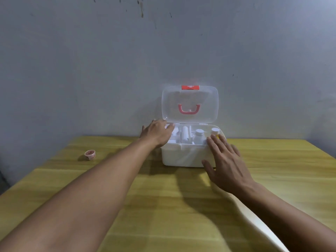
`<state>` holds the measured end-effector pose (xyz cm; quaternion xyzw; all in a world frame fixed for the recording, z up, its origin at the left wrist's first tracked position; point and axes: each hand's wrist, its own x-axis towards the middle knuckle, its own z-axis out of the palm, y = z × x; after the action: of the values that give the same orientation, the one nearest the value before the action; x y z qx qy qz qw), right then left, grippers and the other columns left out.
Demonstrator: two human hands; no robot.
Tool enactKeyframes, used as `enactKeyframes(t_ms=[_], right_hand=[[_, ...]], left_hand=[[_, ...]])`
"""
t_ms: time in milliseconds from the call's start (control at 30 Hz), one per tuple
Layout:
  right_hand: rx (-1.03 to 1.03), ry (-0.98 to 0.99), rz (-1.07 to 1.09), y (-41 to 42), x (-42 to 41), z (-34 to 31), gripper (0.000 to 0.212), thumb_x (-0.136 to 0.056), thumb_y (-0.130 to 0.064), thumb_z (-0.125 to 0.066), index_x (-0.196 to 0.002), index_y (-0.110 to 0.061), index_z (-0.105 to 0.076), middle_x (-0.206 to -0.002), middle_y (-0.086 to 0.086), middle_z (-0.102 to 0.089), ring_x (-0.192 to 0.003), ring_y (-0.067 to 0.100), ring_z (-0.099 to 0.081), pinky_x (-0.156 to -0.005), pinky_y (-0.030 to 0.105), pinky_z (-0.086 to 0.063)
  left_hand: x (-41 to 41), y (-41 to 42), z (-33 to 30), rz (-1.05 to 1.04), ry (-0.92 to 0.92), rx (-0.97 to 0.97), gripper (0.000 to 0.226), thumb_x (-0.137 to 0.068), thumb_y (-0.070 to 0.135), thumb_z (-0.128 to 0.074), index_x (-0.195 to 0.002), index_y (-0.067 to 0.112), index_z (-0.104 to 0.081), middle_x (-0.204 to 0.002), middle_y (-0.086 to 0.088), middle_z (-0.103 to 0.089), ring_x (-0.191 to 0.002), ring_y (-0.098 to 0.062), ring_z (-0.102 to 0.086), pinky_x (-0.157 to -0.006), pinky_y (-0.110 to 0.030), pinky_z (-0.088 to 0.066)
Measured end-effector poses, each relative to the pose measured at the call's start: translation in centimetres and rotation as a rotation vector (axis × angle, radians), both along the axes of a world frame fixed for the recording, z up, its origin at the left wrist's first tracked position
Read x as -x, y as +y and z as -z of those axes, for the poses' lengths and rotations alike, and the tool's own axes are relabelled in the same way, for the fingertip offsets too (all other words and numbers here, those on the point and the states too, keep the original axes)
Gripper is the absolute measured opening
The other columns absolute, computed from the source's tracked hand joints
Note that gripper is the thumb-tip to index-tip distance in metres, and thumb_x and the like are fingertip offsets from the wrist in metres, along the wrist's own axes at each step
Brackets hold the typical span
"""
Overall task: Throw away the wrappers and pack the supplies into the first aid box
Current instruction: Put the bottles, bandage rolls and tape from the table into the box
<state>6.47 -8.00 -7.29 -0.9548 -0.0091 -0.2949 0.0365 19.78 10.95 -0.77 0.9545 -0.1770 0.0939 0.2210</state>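
A white first aid box (181, 157) stands at the far side of the table, its clear lid (190, 104) with a pink handle raised against the wall. Inside I see a white roll (185, 136), a white-capped bottle (199, 135) and a second bottle (215, 131) at the right end. My left hand (157, 134) reaches over the box's left compartment, fingers on white items there; whether it grips one I cannot tell. My right hand (225, 160) lies flat against the box's front right corner, fingers spread. A small pink tape roll (90, 154) sits on the table far to the left.
The yellow wooden table (163, 206) runs up to a grey wall (127, 60) right behind the box. The table's left edge falls away near the lower left corner of the view.
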Motion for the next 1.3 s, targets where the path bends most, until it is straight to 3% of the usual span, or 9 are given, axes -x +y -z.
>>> enactKeyframes(t_ms=[100,267,433,533,700,867,1100,1233,1300], right_hand=[[0.092,-0.061,0.027,2.4,0.1,-1.0,0.068,-0.076,-0.031,-0.061,-0.136,-0.004,-0.045,-0.149,0.016,-0.041,-0.142,0.035,-0.029,-0.112,0.056,-0.029],[0.173,0.026,-0.209,6.7,-1.2,-1.1,0.067,-0.075,-0.019,-0.058,-0.138,-0.002,-0.043,-0.148,0.017,-0.042,-0.141,0.034,-0.033,-0.114,0.053,-0.026],[0.182,0.133,-0.226,9.1,-2.3,-1.5,0.074,-0.085,-0.027,-0.05,-0.149,-0.009,-0.019,-0.16,0.01,-0.018,-0.148,0.026,-0.012,-0.12,0.047,-0.009],[0.176,0.148,-0.189,9.7,-2.5,-1.4,0.074,-0.087,-0.03,-0.049,-0.15,-0.01,-0.017,-0.16,0.007,-0.016,-0.149,0.024,-0.011,-0.121,0.047,-0.008],[0.167,0.111,-0.172,9.9,-2.7,-1.0,0.075,-0.083,-0.03,-0.054,-0.149,-0.011,-0.025,-0.157,0.007,-0.026,-0.147,0.024,-0.02,-0.12,0.048,-0.014],[0.174,0.086,-0.171,10.0,-2.7,-0.9,0.076,-0.081,-0.03,-0.058,-0.148,-0.01,-0.028,-0.155,0.007,-0.031,-0.145,0.024,-0.024,-0.119,0.047,-0.017],[0.17,0.093,-0.18,9.9,-2.8,-0.8,0.078,-0.079,-0.028,-0.058,-0.148,-0.01,-0.027,-0.155,0.007,-0.031,-0.146,0.024,-0.022,-0.12,0.047,-0.016],[0.122,0.096,-0.193,9.5,-2.6,-1.2,0.076,-0.08,-0.026,-0.058,-0.148,-0.011,-0.027,-0.158,0.007,-0.025,-0.148,0.026,-0.015,-0.12,0.048,-0.011],[0.097,0.056,-0.179,8.8,-2.2,-1.2,0.074,-0.078,-0.025,-0.06,-0.145,-0.01,-0.031,-0.156,0.009,-0.028,-0.147,0.029,-0.016,-0.119,0.051,-0.015]], left_hand=[[0.2,3.9,1.4,-0.098,0.005,0.039,0.044,-0.096,0.046,-0.034,-0.089,0.01,-0.06,-0.117,-0.016,-0.062,-0.114,-0.035,-0.053,-0.098,-0.046,-0.041],[1.3,9.9,4.3,-0.278,0.026,0.006,0.048,-0.09,0.039,-0.052,-0.129,0.012,-0.056,-0.138,-0.013,-0.055,-0.128,-0.031,-0.049,-0.106,-0.041,-0.039],[0.7,15.9,6.5,-0.438,-0.016,-0.08,0.056,-0.081,0.04,-0.065,-0.13,0.014,-0.055,-0.148,-0.012,-0.04,-0.137,-0.032,-0.035,-0.112,-0.047,-0.03],[0.0,18.4,7.4,-0.488,-0.014,-0.07,0.059,-0.08,0.038,-0.067,-0.132,0.015,-0.052,-0.153,-0.012,-0.028,-0.142,-0.032,-0.025,-0.114,-0.05,-0.023],[-0.4,19.8,8.1,-0.435,0.011,0.07,0.029,-0.083,0.019,-0.063,-0.103,-0.002,-0.06,-0.118,-0.024,-0.061,-0.112,-0.04,-0.056,-0.091,-0.041,-0.046],[0.4,18.2,8.5,-0.313,-0.036,0.121,0.015,-0.077,0.019,-0.07,-0.082,0.008,-0.06,-0.104,-0.016,-0.058,-0.107,-0.034,-0.054,-0.088,-0.038,-0.048],[1.3,14.7,7.2,-0.192,0.027,0.078,0.034,-0.066,0.022,-0.081,-0.095,0.01,-0.07,-0.106,-0.013,-0.056,-0.111,-0.03,-0.052,-0.089,-0.029,-0.043],[1.4,13.4,7.2,-0.166,0.085,0.021,0.072,-0.066,0.032,-0.08,-0.132,0.018,-0.054,-0.128,-0.01,-0.049,-0.127,-0.03,-0.036,-0.104,-0.034,-0.037],[1.2,13.0,7.4,-0.124,0.112,0.007,0.06,-0.067,0.034,-0.08,-0.123,0.023,-0.061,-0.122,-0.01,-0.059,-0.122,-0.03,-0.045,-0.101,-0.034,-0.04]])
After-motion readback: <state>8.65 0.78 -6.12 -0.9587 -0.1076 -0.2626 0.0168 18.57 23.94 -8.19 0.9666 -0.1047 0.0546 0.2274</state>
